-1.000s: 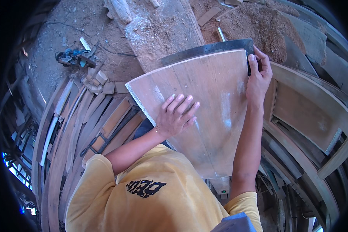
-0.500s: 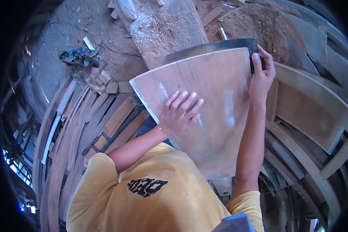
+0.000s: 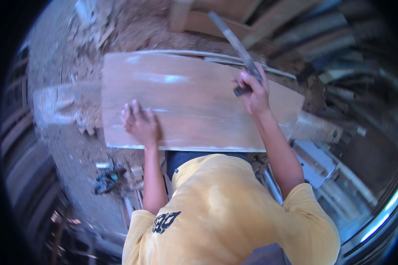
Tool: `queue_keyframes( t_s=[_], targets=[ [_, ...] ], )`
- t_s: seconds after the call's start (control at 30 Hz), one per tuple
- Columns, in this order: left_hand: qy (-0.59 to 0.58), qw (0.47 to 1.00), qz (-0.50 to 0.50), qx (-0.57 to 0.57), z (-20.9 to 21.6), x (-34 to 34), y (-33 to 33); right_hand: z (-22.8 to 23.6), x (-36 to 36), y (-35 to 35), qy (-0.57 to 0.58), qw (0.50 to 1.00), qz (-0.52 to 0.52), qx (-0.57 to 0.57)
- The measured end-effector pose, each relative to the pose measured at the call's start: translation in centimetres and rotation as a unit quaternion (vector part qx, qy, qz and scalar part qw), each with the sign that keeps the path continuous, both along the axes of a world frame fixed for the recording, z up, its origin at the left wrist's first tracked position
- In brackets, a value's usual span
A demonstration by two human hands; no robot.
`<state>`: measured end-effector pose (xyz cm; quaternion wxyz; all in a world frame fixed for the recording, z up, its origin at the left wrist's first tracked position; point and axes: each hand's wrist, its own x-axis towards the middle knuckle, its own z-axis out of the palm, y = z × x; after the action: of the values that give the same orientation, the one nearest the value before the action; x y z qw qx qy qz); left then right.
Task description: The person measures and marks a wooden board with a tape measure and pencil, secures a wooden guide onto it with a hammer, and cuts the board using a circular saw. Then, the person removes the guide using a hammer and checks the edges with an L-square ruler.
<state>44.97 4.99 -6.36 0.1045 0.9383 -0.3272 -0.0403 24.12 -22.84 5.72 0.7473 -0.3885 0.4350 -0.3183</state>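
Note:
A wide wooden panel [image 3: 194,101] with a pale, chalky near edge lies across in front of me. My left hand [image 3: 141,126] rests on its left part, fingers spread, holding nothing. My right hand [image 3: 254,90] is closed around a carpenter's square [image 3: 232,39] near its dark corner, over the panel's right part. The square's long blade points up and to the left, past the panel's far edge. Motion blurs the blade and the fingers a little.
A plank bench [image 3: 53,104] under the panel sticks out at the left, strewn with sawdust. A teal power tool [image 3: 105,180] lies on the ground at lower left. Wooden frames [image 3: 208,24] stand beyond the panel, and stacked boards [image 3: 349,176] fill the right side.
The square has come off the panel's edge and is now raised in my right hand. My view has turned, so the panel lies crosswise. My left hand is still on the panel.

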Motion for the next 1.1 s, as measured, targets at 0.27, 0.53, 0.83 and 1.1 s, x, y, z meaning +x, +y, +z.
queue_keyframes(
  t_s=[0.27, 0.53, 0.83, 1.1],
  targets=[
    [-0.013, 1.000, -0.002, -0.015, 2.1, -7.6, 2.5, -1.6, -41.5, 8.1, 0.497, 0.797, -0.296, -0.175],
    [0.064, 0.967, -0.227, 0.098, 6.8, -28.7, 2.2, -8.9, -53.4, 16.7, 0.521, 0.810, -0.257, -0.078],
    [0.021, 0.891, -0.447, 0.075, 6.8, -37.9, -1.5, -11.6, -50.8, 16.3, 0.462, 0.877, -0.126, -0.048],
    [-0.105, 0.918, -0.366, -0.108, 6.3, -38.7, -1.3, -6.3, -51.6, 16.6, 0.291, 0.938, -0.180, -0.047]
  ],
)
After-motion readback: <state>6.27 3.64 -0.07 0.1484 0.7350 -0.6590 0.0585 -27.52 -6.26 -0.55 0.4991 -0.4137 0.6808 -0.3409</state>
